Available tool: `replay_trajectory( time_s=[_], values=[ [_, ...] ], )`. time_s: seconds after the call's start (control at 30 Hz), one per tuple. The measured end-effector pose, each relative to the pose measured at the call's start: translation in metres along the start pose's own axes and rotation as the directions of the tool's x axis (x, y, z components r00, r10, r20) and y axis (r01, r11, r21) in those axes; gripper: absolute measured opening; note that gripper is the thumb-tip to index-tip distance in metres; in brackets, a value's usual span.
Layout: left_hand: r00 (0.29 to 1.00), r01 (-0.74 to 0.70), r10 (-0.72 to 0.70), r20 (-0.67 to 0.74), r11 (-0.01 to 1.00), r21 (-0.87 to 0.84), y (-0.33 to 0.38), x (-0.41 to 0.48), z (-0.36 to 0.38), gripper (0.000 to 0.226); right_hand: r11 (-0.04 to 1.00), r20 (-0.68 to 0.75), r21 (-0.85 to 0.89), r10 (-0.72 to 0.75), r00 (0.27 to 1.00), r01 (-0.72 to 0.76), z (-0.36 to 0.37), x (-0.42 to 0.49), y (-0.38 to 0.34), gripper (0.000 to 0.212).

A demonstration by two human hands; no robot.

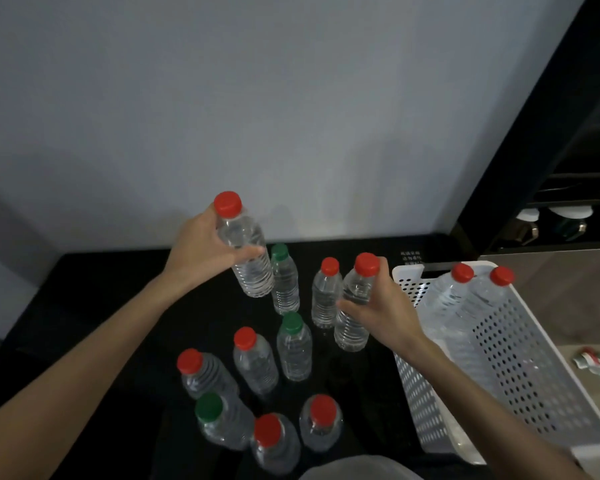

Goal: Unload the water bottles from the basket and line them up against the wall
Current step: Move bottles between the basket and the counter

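Observation:
My left hand [201,251] grips a clear red-capped bottle [248,261] and holds it tilted above the black surface [94,306], close to the grey wall [291,116]. My right hand [378,306] grips a second red-capped bottle [352,327] just left of the white perforated basket [520,368]. Two red-capped bottles [447,292] lean inside the basket at its far end. Several more clear bottles with red or green caps stand scattered on the black surface, among them a green-capped one [284,285] and a red-capped one [324,299] between my hands.
A dark cabinet [548,133] with shelves of cups stands at the right beside the wall. A light counter [551,292] lies behind the basket, with a small crumpled wrapper [593,362] on it. A pale object [357,471] shows at the bottom edge.

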State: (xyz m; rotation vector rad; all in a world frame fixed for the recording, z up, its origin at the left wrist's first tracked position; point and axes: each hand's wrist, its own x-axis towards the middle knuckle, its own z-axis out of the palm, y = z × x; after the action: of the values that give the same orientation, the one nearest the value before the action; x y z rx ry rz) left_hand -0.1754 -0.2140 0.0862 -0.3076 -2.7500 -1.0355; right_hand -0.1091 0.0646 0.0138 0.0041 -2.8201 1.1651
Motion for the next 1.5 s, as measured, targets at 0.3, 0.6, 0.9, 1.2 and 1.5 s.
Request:
replay_trajectory(
  time_s=[0.3, 0.6, 0.9, 1.2, 1.5],
  values=[
    [0.978, 0.187, -0.193, 0.082, 0.979, 0.079, -0.087, -0.001, 0.041, 0.065, 0.997, -0.034, 0.054, 0.061, 0.998, -0.059, 0.048, 0.000, 0.021, 0.075],
    [0.969, 0.164, -0.168, 0.179, 0.986, 0.035, -0.122, 0.000, 0.065, 0.068, 0.994, -0.003, 0.057, 0.094, 0.996, -0.094, 0.069, 0.003, 0.029, 0.072],
    [0.954, 0.192, -0.191, 0.233, 0.981, 0.018, -0.126, 0.002, 0.071, 0.070, 0.995, 0.032, 0.047, 0.085, 0.996, -0.086, 0.075, 0.012, 0.037, 0.076],
    [0.948, 0.214, -0.221, 0.228, 0.975, 0.055, -0.117, -0.006, 0.061, 0.067, 0.993, 0.058, 0.087, 0.069, 0.996, -0.074, 0.070, 0.011, 0.044, 0.073],
    [0.981, 0.174, -0.177, 0.078, 0.984, 0.038, -0.062, 0.004, 0.033, 0.078, 0.999, 0.085, -0.015, 0.039, 0.996, -0.038, 0.039, 0.001, 0.036, 0.056]
  ],
)
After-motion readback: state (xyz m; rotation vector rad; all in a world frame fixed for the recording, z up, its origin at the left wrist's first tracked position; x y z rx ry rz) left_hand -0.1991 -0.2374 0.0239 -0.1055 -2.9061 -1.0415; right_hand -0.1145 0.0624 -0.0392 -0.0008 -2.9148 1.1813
